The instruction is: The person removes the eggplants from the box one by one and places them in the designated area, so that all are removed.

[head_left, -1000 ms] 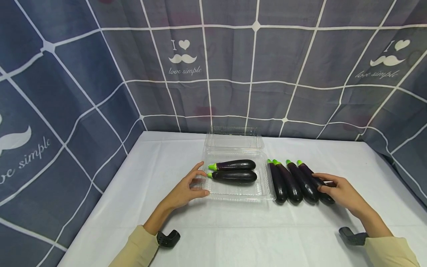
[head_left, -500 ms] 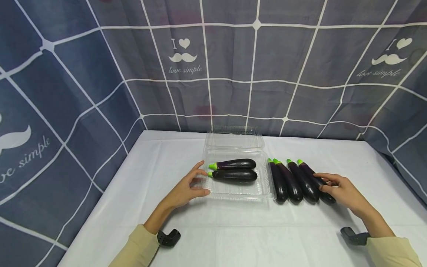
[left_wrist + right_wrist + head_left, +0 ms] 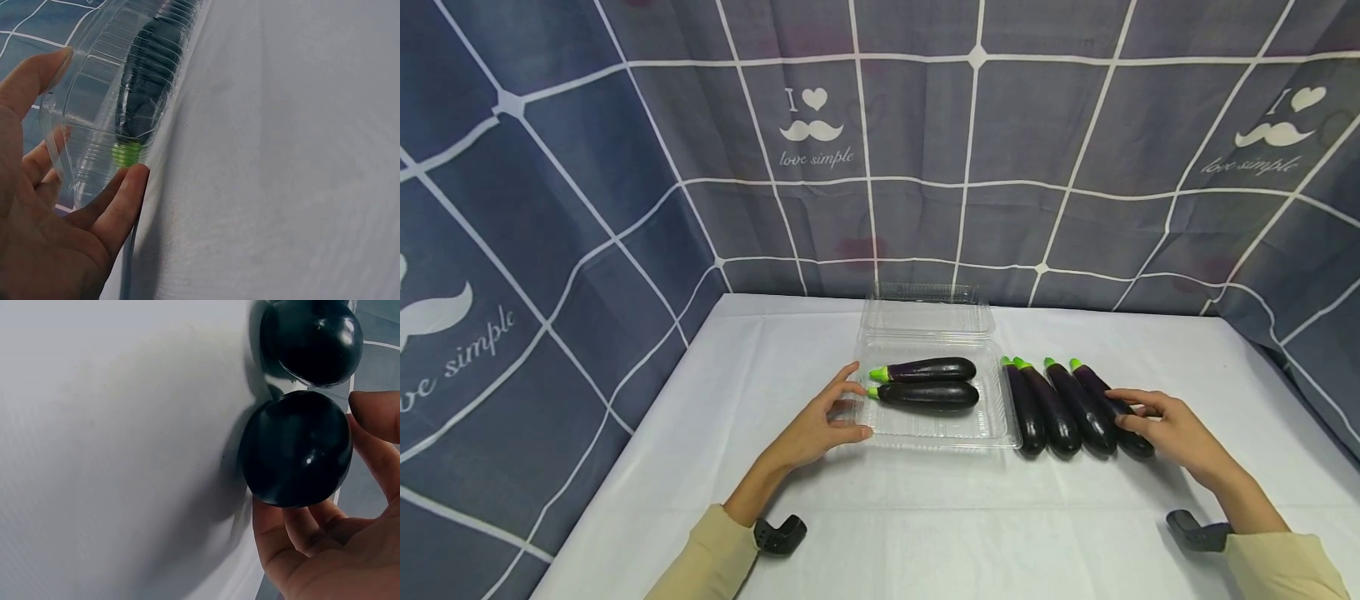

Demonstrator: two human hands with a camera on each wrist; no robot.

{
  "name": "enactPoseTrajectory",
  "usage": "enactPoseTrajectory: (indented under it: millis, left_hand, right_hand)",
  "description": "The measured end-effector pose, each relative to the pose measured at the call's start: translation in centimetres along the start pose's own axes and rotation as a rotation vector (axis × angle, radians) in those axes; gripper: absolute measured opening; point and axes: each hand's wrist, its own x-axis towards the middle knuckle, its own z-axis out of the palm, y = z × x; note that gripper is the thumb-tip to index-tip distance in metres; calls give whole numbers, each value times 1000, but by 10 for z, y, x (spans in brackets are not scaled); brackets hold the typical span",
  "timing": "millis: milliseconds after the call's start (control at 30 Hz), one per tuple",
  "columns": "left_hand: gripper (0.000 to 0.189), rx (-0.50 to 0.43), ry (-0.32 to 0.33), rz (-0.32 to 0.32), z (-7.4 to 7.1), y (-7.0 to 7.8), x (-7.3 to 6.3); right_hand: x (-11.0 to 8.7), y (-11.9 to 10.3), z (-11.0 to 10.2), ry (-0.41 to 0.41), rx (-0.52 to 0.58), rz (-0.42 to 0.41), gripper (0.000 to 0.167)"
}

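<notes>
Lying in one container (image 3: 936, 427): two eggplants (image 3: 927, 395); outside, four (image 3: 1081, 410).

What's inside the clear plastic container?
A rear eggplant and a front eggplant, side by side, green ends pointing left in the head view. Container floor shows around them; the part directly beneath is covered.

Plain beige sleeves (image 3: 707, 557) end beside dark, curved, apparently plastic wrist devices (image 3: 780, 537).

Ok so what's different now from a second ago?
Hardly anything: the right hand seems to have closed in slightly on the rightmost eggplant. The left hand stays at the clear container, two eggplants still lie in it, and the row of four beside it hasn't moved.
</notes>
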Motion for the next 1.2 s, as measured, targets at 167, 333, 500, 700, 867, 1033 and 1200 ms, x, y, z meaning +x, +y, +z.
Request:
enactPoseTrajectory:
  millis: [167, 333, 500, 700, 867, 1033, 1200]
  left_hand:
    - [51, -3, -3, 8, 0, 0, 1]
    - [51, -3, -1, 8, 0, 0, 1]
    - [51, 1, 2, 5, 0, 1, 0]
    - [51, 1, -4, 10, 0, -1, 0]
    - [52, 2, -1, 8, 0, -1, 0]
    - [53, 5, 3, 3, 0, -1, 0]
    - [52, 1, 6, 2, 1, -1, 0]
  right_hand:
    - [0, 0, 1, 9, -11, -5, 43]
    - [-1, -2, 1, 20, -12, -10, 43]
    - [-1, -3, 0, 33, -2, -13, 44]
    - [-2, -4, 0, 44, 8, -5, 46]
    - [-4, -3, 0, 86, 3, -25, 44]
    - [-6, -6, -1, 148, 13, -55, 40]
    - [-8, -15, -2, 216, 34, -114, 36]
